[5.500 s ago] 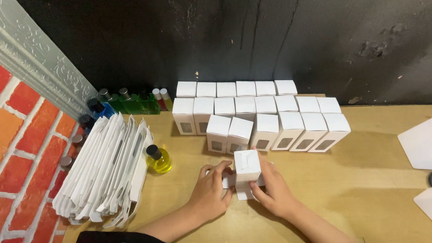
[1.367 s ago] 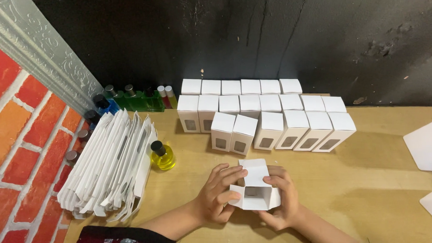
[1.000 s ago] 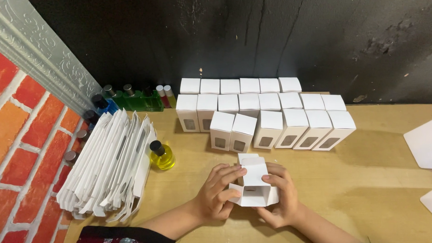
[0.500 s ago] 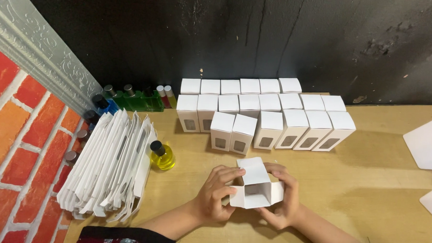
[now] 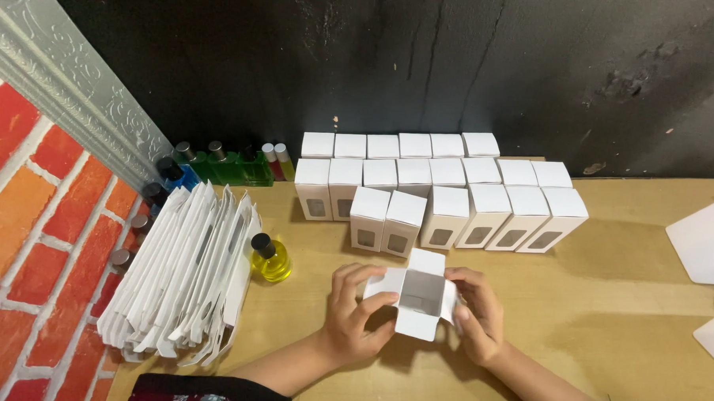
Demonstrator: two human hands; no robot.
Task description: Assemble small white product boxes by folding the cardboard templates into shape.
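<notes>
Carton (image 5: pixel 418 299), small and white, up off the wooden table (image 5: pixel 621 328) just in front of the rows of finished boxes (image 5: pixel 444 192), open end facing the camera with all flaps spread. Pinched on its left wall by the left hand (image 5: pixel 353 311), fingers curled over the side flap; cupped on the right by the right hand (image 5: pixel 476 315), fingertips on the other flap; both hands closed on the carton, neither free. Only one view to go by, looking down from the head. Risks, as a judgement: thin card, so a hard squeeze likely to crease a wall or bend a flap the wrong way; flaps folded in the wrong order apt to spring back open; a slip toward the left liable to knock the yellow bottle (image 5: pixel 272 261) standing close by, beside the stack of flat cartons (image 5: pixel 184 273); a push forward likely to topple the two nearest boxes of the rows. More small bottles (image 5: pixel 232 163) lined along the brick wall, well clear of the hands. Compared with five and a half seconds ago: carton then upright and closed-looking between the hands, now tipped with the mouth open and flaps splayed; over the last second and a half barely a change, same hold, flaps a touch wider. Rows, stack and bottle unmoved throughout.
</notes>
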